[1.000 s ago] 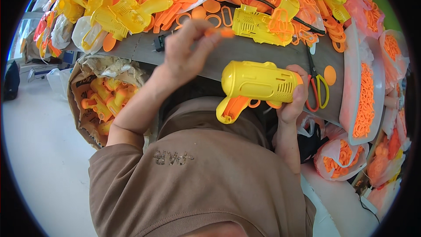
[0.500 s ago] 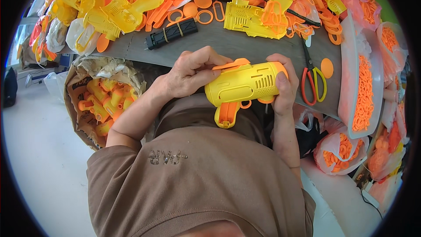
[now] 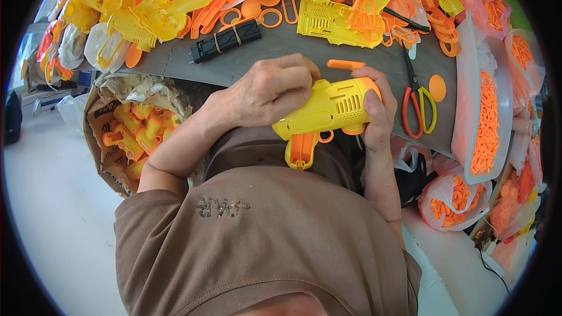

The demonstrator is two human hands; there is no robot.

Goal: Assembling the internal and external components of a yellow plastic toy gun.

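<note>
A yellow toy gun body (image 3: 328,108) with vent slots is held in front of my chest, its handle with an orange inset (image 3: 303,147) pointing down. My right hand (image 3: 379,108) is wrapped round its orange-capped right end, thumb on the near side. Over the left upper part my left hand (image 3: 275,90) is closed, fingers curled against the body; the fingertips are partly hidden. A flat orange strip (image 3: 345,64) juts out above the body beside my right fingers; what bears it is hidden. An orange trigger ring (image 3: 326,136) shows underneath.
Yellow shell halves (image 3: 336,20) and orange parts heap along the grey table (image 3: 234,73). A black banded block (image 3: 227,42) and red-and-yellow-handled scissors (image 3: 418,102) lie nearer. At left stands a paper sack (image 3: 105,155) of toy guns; at right, a bin (image 3: 459,123) of orange pieces.
The orange strip has left my left fingers and the body's top, and now sits farther right and away from me. My left hand has moved right, over the body.
</note>
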